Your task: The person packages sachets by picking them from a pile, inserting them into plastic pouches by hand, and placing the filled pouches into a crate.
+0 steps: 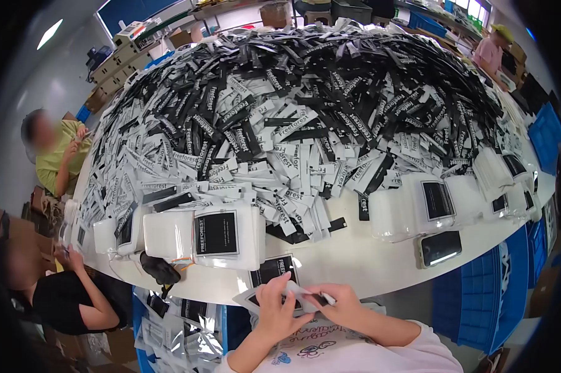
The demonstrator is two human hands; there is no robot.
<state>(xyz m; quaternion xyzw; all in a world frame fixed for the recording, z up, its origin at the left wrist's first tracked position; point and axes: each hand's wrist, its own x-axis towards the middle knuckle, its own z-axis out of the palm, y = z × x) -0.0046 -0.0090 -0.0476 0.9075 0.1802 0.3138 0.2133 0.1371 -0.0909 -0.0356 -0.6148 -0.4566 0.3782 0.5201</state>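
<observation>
My left hand (275, 308) and my right hand (337, 303) are close together at the table's front edge, in front of my chest. Between them they hold a small white packet (298, 290); its details are too small to tell. The fingers of my left hand are bent against its left part, and my right hand pinches its right side. Just beyond my hands a black-labelled packet (279, 267) lies on the table. A huge heap of black and white Freeforest sachets (293, 124) rises behind it.
Stacked white packs with black labels (217, 235) stand left and right (417, 208). A phone (441, 248) and a black object (160, 268) lie near the edge. Blue bins (488, 298) stand below. Two people (59, 152) are at the left, another (492, 53) at the far right.
</observation>
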